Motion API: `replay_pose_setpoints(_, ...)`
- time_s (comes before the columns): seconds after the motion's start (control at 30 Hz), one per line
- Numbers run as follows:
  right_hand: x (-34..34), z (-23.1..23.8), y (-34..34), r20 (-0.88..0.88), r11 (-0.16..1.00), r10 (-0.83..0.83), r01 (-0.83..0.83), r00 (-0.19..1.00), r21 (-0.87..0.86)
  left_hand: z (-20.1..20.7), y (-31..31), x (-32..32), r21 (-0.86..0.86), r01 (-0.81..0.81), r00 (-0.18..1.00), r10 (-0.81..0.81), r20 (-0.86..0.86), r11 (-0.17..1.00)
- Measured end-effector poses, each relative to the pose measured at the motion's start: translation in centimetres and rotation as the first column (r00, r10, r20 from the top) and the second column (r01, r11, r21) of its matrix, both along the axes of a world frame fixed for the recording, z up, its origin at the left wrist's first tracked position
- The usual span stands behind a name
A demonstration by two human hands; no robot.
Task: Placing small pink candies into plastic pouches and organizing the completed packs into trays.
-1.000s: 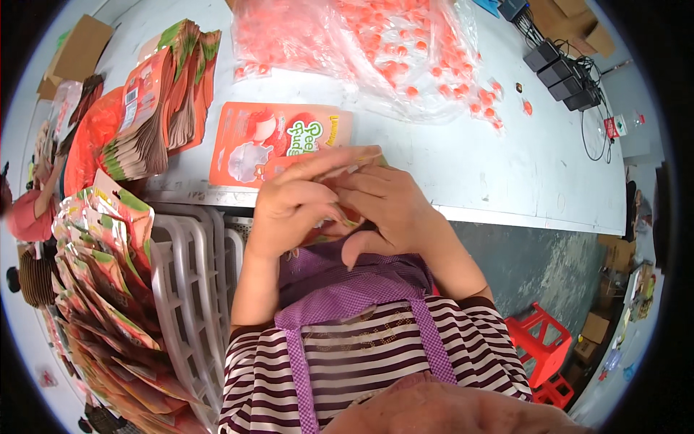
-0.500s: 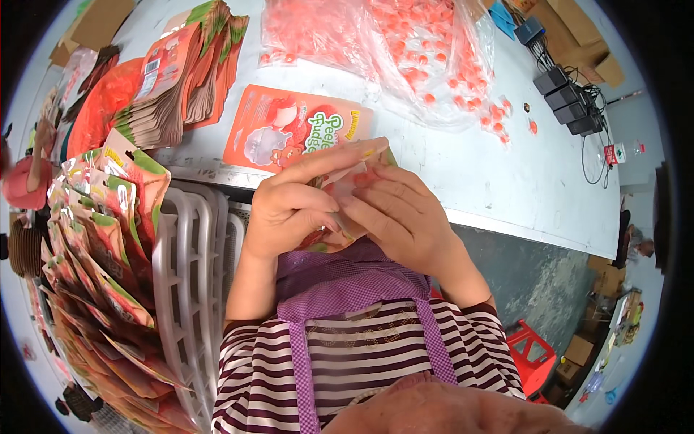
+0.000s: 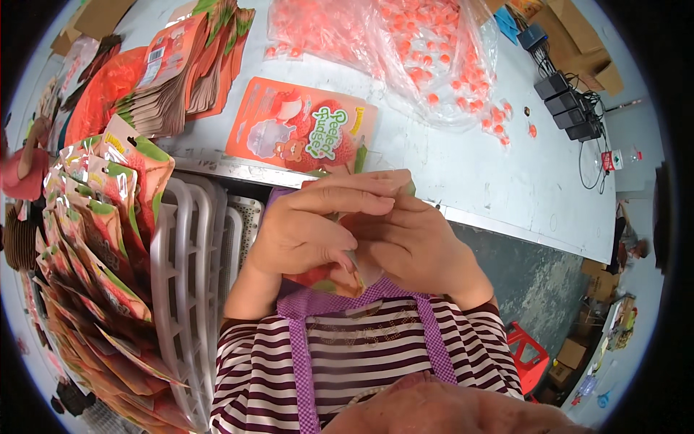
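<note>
In front of my chest, both hands are at a red, tan and green snack pouch [image 3: 332,278], which they largely cover. My left hand [image 3: 307,224] is closed round the pouch, its thumb bent low and its index finger stretched across the upper edge. My right hand [image 3: 412,249] presses against the pouch from the right with fingers together and curled inward. Its fingertips are hidden at the pouch's mouth, so whatever they hold does not show. Just beyond my hands, a flat red pouch [image 3: 296,130] of the same look lies at the table's near edge.
Stacked flat pouches [image 3: 173,65] lie on the table [image 3: 441,166] at the back left. A clear bag [image 3: 426,65] of small red wrapped sweets lies behind, several spilled. Black adapters [image 3: 567,101] sit far right. Plump pouches [image 3: 101,267] fill a grey plastic crate [image 3: 184,289] at my left.
Both hands have come slightly lower and nearer my body with the pouch. My right fingers have curled further behind the left ones, and the pinkish contents seen between them are now hidden.
</note>
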State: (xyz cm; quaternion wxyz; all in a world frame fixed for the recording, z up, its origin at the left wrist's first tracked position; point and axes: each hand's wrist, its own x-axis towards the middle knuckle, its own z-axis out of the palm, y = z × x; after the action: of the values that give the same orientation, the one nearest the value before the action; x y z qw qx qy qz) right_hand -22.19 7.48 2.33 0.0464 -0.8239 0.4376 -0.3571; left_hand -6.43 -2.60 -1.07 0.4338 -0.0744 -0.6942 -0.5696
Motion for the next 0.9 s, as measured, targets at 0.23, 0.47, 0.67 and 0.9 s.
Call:
replay_pose_setpoints(0.23,0.1,1.4,0.0,-0.066,0.891,0.183,-0.137,0.981,0.432,-0.5,0.4,-1.0,-0.026,0.147,0.989,-0.146,0.012,0.989)
replay_pose_setpoints(0.47,0.2,1.1,0.4,0.049,0.827,0.145,-0.148,0.988,0.542,-0.8,0.4,0.2,-0.037,0.152,0.985,-0.148,0.087,0.988)
replay_pose_setpoints(0.67,-0.5,0.1,0.2,-0.021,0.810,0.215,-0.166,0.976,0.563,-0.9,0.5,1.5,0.133,0.192,0.964,-0.212,0.159,0.972)
replay_pose_setpoints(0.9,-1.0,-0.4,-0.3,-0.159,0.981,0.061,-0.030,0.985,0.193,1.6,2.5,2.4,-0.190,-0.105,0.770,0.201,0.605,0.976)
